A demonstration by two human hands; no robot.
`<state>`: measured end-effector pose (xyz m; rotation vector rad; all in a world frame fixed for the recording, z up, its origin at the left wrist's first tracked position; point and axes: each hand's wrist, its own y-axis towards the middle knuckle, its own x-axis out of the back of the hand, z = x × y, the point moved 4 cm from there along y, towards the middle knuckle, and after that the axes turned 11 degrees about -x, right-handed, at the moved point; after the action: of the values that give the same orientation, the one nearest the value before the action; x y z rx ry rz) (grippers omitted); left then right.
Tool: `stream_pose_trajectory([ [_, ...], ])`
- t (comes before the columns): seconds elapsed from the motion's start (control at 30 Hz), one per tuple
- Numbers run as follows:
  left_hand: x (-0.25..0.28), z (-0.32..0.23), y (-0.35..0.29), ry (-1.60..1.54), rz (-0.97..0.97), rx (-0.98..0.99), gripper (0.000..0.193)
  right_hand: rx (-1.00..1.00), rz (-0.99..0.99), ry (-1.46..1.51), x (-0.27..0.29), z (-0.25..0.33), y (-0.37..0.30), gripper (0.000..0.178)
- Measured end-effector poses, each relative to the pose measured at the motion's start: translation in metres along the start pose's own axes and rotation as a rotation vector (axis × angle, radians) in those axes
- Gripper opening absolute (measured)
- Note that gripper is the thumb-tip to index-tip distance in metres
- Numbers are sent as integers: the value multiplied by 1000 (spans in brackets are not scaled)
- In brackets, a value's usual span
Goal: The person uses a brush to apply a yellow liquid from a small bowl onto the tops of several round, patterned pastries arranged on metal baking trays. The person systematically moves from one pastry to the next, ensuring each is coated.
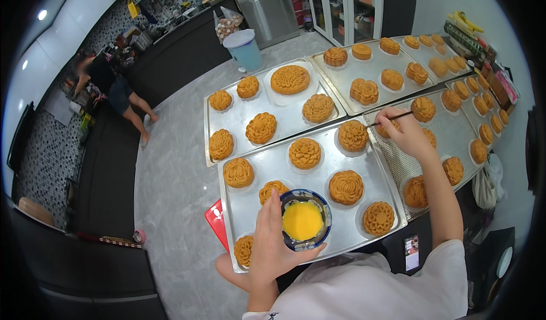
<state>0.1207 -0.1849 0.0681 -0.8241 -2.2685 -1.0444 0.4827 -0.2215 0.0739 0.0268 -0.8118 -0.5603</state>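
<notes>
My left hand [273, 241] is wrapped round a small blue-patterned bowl [328, 211] of yellow liquid that looks like beaten egg [303, 220]. It holds the bowl over the nearest metal baking tray [318, 198]. Between the fingers of my right hand [405, 133] is a thin dark brush [394, 117], its tip at the right edge of a golden mooncake [352, 136] near the tray's far right corner. Other mooncakes on this tray include a round one [346, 187], a flower-patterned one [305, 153] and one partly behind the bowl [273, 191].
More mooncakes sit on a far left tray [284, 118], a far right tray [364, 73] and a perforated tray [392, 163]. A phone [411, 253] lies by the near edge. Beyond the trays stands a lidded blue bin [243, 50]. Another person [116, 87] is at the counter.
</notes>
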Motion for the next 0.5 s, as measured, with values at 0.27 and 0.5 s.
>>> stream_pose_trajectory([
  [0.27, 2, -3, 3, 25, 20, 12, 133, -93, -63, 90, 1, -5, 4, 23],
  [0.5, 8, 0, -2, 28, 13, 26, 137, 167, 3, -145, -7, 25, -10, 14],
])
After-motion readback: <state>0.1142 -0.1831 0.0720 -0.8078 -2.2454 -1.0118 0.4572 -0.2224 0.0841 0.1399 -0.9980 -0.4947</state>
